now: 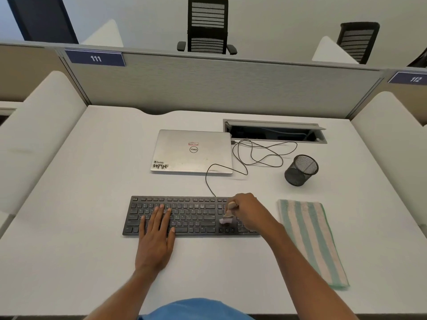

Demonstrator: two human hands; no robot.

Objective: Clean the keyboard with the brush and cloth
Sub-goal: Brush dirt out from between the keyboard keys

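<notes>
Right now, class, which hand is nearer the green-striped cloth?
Right. The right hand sits just left of the striped cloth; the left hand lies farther left, flat on the black keyboard.

I see matt black plastic on the keyboard. The brush has a pale, wood-look handle. The cloth is soft woven fabric, slightly nubby. The laptop lid is silvery, metal-look, satin and scuffed. The pen cup is black wire mesh. The desk top is smooth matt white. The partition is rough grey, textile-like.
</notes>
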